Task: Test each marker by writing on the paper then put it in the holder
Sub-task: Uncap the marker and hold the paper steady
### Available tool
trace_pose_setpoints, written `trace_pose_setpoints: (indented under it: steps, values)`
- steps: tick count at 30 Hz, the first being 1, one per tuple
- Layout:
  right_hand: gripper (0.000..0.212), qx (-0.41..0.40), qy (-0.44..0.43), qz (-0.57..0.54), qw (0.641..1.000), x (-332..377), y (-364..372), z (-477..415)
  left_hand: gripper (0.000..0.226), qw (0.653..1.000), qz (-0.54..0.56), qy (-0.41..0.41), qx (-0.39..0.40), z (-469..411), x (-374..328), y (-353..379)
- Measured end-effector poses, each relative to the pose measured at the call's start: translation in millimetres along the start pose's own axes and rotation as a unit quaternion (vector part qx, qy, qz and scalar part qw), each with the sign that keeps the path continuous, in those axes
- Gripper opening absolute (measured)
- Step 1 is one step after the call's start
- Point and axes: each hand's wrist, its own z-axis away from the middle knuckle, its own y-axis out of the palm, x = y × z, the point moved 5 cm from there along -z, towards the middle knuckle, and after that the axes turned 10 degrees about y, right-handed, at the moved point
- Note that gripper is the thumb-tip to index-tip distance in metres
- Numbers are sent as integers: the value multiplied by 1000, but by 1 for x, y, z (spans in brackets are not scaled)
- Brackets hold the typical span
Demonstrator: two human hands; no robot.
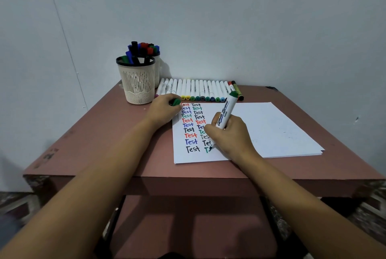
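Observation:
My right hand (pixel 228 135) grips a white whiteboard marker with a green end (pixel 226 111), its tip down on the white paper (pixel 271 129) at the bottom of the second column of "Test" words. A green letter is partly hidden under my fingers. My left hand (pixel 163 110) rests on the paper's top left corner and holds the green cap (pixel 175 102). A beige mesh holder (pixel 137 83) with several capped markers stands at the back left, a second holder (pixel 157 70) behind it.
A row of several white markers (pixel 196 90) lies along the wall behind the paper, with a red and a green-black one at its right end. The reddish-brown table (pixel 104 144) has its front edge close to me. A stool sits under the table.

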Motion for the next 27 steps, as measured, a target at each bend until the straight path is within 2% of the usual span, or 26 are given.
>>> trace_pose_setpoints:
  steps: [5,12,17,27]
  values:
    - [30,23,6,-3,1000,-2,2,-1,33,1000,-4,-1,1,0,0,0]
    - [36,-18,-5,-24,1000,1,-3,2,32,1000,-4,1,4,0,1,1]
    - [25,-16,-5,9,1000,2,-1,3,32,1000,-2,0,3,0,0,0]
    - [30,-3,-8,23,1000,2,0,2,32,1000,2,-2,4,0,1,1]
